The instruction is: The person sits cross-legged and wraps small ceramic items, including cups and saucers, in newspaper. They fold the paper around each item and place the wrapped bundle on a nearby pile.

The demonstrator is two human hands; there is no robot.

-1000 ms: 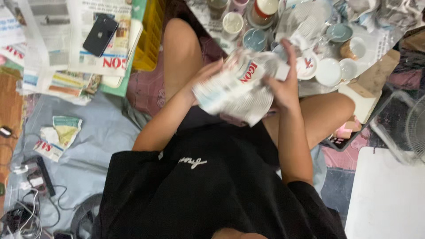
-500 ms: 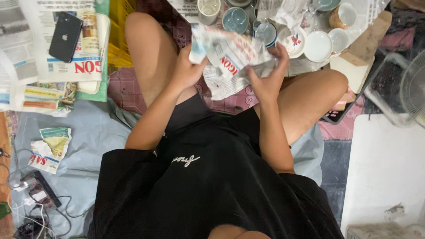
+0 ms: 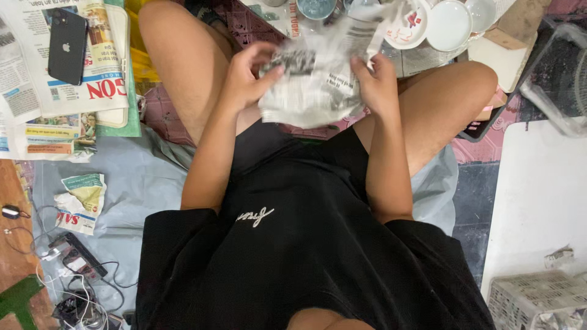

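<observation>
While the person sits cross-legged on the floor, both hands are closed on a crumpled sheet of newspaper (image 3: 318,76) held above the lap, between the knees. The left hand (image 3: 247,76) grips the left edge of the sheet, fingers curled over the top and the thumb pressed on the near face. The right hand (image 3: 376,82) grips the right edge in like manner, fingers wrapped behind the paper and the thumb in front. Whether anything is enclosed in the sheet cannot be told; the paper is bunched and partly blurred. Just beyond the sheet, at the far edge of the scene, stand several small dishes: a white saucer (image 3: 449,24), a white bowl with red markings (image 3: 411,23) to its left, and a pale blue cup (image 3: 316,7) further left. To the far left, a stack of flat newspapers (image 3: 36,116) lies on the floor, with a black phone (image 3: 67,46) resting face down on top of it. Nearer on the left, a torn scrap of printed paper (image 3: 79,201) lies on a grey cloth (image 3: 147,183); a power strip with tangled cables (image 3: 76,269) sits at the near left corner. On the right, a white board (image 3: 538,201) lies flat, with a white plastic basket (image 3: 538,299) at its near end and a clear container (image 3: 559,73) at its far end.
</observation>
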